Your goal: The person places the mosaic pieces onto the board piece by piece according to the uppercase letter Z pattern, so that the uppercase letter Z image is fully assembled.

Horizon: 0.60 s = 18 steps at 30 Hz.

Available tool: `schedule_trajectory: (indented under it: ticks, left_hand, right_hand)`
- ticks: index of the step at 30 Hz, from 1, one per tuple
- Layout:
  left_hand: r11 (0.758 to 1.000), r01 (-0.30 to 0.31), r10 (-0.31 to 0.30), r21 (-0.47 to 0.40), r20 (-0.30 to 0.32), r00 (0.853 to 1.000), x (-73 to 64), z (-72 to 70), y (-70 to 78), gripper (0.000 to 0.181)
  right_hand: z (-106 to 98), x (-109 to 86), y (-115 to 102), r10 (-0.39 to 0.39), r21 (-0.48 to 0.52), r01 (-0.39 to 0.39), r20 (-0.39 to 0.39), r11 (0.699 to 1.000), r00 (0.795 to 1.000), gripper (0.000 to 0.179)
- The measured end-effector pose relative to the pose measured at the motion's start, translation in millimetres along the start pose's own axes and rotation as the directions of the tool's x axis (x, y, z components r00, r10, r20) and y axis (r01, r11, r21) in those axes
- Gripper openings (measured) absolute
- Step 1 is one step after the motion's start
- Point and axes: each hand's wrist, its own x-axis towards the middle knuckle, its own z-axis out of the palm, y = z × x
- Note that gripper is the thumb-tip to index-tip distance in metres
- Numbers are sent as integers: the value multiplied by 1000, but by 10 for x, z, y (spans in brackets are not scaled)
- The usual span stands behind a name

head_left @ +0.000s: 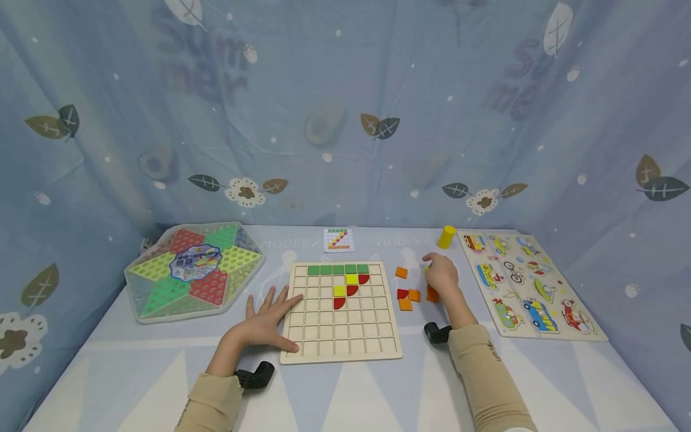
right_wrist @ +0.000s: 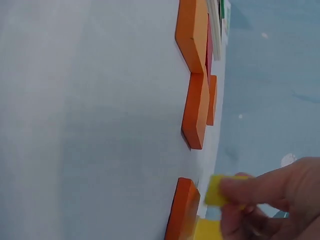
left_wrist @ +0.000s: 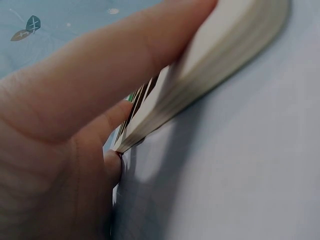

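From the head, a wooden board (head_left: 351, 327) full of little squares lies on the table, with green, yellow and red pieces in some of them. The left hand (head_left: 264, 321) has its fingers spread wide and touches the board's left side. The right hand (head_left: 442, 275) is bent down beside some loose orange pieces (head_left: 405, 305), and its fingertips are hard to see. From the left wrist, the thumb (left_wrist: 125, 60) lies against the board's edge, which looks thick and stiff. From the right wrist, the right thumb and a finger pinch a small yellow piece (right_wrist: 214, 191) just above the table, near an orange piece. I think the yellow piece is light, hard and tough, but maybe a bit slippery because it looks smooth. Its two side edges seem the best place to hold it.
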Motion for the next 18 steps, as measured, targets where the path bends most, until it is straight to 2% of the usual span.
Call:
schedule_trajectory:
  ticks: [2,4,7,9,10,13,18]
  left_hand:
    - [1000,3,-3,-1,0,1000,2,1,6,106]
    - [1000,6,-6,1,-2,1000,0,4,9,107]
    - [1000,9,-9,5,-1,1000,3,5,7,107]
    - [1000,11,-11,8,-3,1000,6,5,5,107]
    - [1000,13,-13,9,-4,1000,7,5,5,107]
    - [1000,18,-17,18,-7,1000,13,6,6,107]
    - [1000,14,-14,15,-10,1000,10,9,15,107]
  right_hand:
    - [-7,-15,-50,-2,83,4,-30,997,1000,34]
    - [-7,-48,-133,4,212,2,-26,977,1000,35]
    - [-1,-123,-307,-8,411,-13,50,911,999,39]
    - [24,-169,-435,-24,505,-42,123,862,992,37]
    - [37,-196,-502,-41,538,-50,157,841,987,35]
    - [111,-263,-677,-120,584,-28,214,811,969,27]
    - [287,-375,-925,-257,602,37,283,798,924,16]
